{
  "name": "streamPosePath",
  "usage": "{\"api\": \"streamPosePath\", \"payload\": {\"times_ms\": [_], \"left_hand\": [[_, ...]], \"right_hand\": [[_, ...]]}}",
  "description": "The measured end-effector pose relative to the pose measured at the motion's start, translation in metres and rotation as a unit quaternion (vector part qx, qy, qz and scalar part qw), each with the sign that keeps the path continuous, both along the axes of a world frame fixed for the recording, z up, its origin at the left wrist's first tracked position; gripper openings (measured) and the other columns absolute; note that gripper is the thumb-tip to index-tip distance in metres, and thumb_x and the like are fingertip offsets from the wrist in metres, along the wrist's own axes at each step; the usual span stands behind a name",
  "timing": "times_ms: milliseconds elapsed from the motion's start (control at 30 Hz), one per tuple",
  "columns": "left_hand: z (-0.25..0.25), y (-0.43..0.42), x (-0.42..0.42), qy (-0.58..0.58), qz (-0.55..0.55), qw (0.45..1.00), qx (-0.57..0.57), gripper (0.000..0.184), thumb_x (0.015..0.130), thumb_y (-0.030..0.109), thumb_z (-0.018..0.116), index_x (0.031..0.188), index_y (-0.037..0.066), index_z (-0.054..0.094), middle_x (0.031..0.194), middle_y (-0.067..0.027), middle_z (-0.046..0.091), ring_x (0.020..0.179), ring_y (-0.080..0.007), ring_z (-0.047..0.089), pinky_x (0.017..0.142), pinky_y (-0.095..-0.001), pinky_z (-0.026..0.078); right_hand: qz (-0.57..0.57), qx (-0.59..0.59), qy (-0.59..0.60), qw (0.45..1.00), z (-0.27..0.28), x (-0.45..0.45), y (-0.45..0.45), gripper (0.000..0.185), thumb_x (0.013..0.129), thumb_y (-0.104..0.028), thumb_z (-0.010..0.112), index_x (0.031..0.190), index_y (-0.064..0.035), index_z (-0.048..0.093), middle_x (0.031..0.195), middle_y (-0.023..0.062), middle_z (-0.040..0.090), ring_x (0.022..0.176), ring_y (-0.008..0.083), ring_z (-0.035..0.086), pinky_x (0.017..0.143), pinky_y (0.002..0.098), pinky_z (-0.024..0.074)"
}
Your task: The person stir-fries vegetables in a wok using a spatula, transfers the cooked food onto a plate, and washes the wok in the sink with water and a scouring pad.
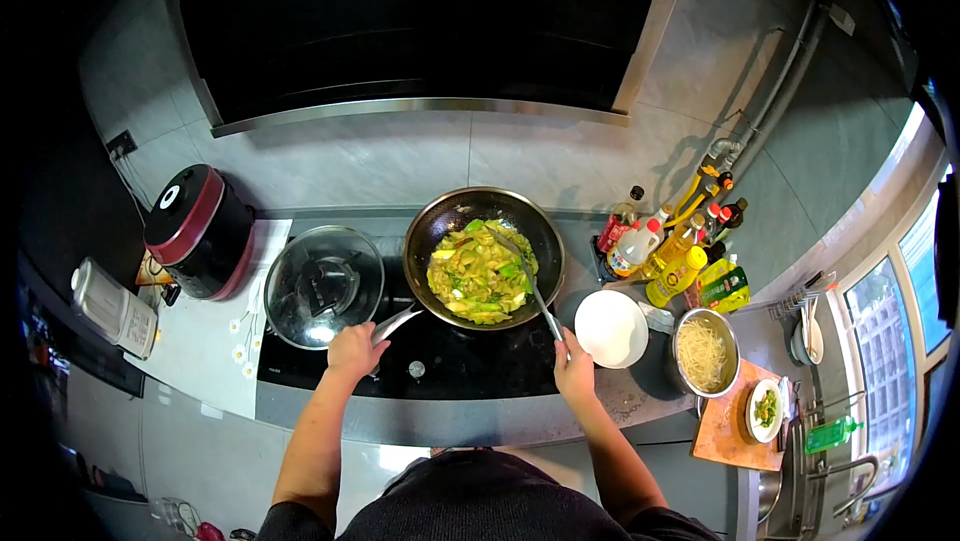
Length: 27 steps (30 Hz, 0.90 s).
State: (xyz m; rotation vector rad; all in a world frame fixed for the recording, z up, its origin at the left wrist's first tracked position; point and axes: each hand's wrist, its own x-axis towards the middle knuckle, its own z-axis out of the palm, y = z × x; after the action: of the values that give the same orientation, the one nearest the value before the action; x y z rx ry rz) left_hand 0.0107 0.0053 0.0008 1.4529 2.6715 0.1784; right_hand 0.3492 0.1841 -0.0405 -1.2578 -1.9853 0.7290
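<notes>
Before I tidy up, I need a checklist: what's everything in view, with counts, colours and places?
Wok: 1, dark, on hob
Food: 1 heap, green-yellow, in wok
Utensil: 1, grey, in wok
Lid: 1, clear, left of wok
Hob: 1, black, centre
Cooker: 1, black-red, left
Appliance: 1, white, far left
Hood: 1, black, top
Bottles: several, mixed colours, right of wok
Bowl: 1, white, near bottles
Pot: 1, silver, right, pale shreds inside
Board: 1, brown, right
Plate: 1, white, on board
Window: 1, pale frame, far right
Edges: too dark or small to list fully
Left hand: 1, bare, on wok handle
Right hand: 1, bare, on utensil
</notes>
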Motion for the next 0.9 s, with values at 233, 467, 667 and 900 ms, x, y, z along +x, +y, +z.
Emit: {"api": "streamPosePath", "payload": {"times_ms": [233, 467, 667, 900], "left_hand": [[-0.008, 0.0, 0.0, -0.015, 0.001, 1.0, -0.001, 0.033, 0.08, 0.039, 0.071, 0.09, 0.009, 0.061, 0.082, -0.0143, 0.069, 0.078, -0.0352, 0.068, 0.068, -0.0448, 0.055], [-0.01, -0.002, -0.002, -0.015, -0.009, 1.0, 0.003, 0.031, 0.081, 0.038, 0.07, 0.092, 0.01, 0.062, 0.082, -0.014, 0.068, 0.079, -0.0348, 0.068, 0.069, -0.0445, 0.055], [-0.01, -0.001, -0.002, -0.024, -0.003, 1.0, -0.009, 0.031, 0.082, 0.037, 0.069, 0.095, 0.01, 0.062, 0.084, -0.014, 0.069, 0.081, -0.0339, 0.068, 0.07, -0.0436, 0.056], [-0.009, -0.001, -0.002, -0.03, -0.002, 1.0, -0.006, 0.032, 0.082, 0.037, 0.069, 0.095, 0.009, 0.062, 0.084, -0.0141, 0.069, 0.08, -0.0341, 0.068, 0.069, -0.0439, 0.056]], "right_hand": [[0.0, 0.039, -0.028, 0.999, 0.003, 0.002, 0.008, 0.031, 0.091, -0.02, 0.058, 0.119, -0.0086, 0.062, 0.089, 0.0243, 0.066, 0.082, 0.0429, 0.064, 0.075, 0.047, 0.0511], [0.02, 0.037, -0.175, 0.984, 0.047, -0.001, 0.005, 0.032, 0.089, -0.022, 0.06, 0.118, -0.0109, 0.063, 0.085, 0.0241, 0.066, 0.08, 0.0427, 0.063, 0.072, 0.0484, 0.0502], [0.088, 0.082, -0.344, 0.931, 0.109, 0.024, 0.006, 0.035, 0.089, -0.027, 0.058, 0.123, -0.0175, 0.059, 0.081, 0.0202, 0.067, 0.074, 0.0384, 0.066, 0.068, 0.0491, 0.0517], [0.12, 0.071, -0.31, 0.941, 0.111, -0.008, 0.018, 0.033, 0.087, -0.022, 0.06, 0.118, -0.011, 0.06, 0.085, 0.0201, 0.066, 0.08, 0.0395, 0.064, 0.072, 0.0495, 0.0498]]}}
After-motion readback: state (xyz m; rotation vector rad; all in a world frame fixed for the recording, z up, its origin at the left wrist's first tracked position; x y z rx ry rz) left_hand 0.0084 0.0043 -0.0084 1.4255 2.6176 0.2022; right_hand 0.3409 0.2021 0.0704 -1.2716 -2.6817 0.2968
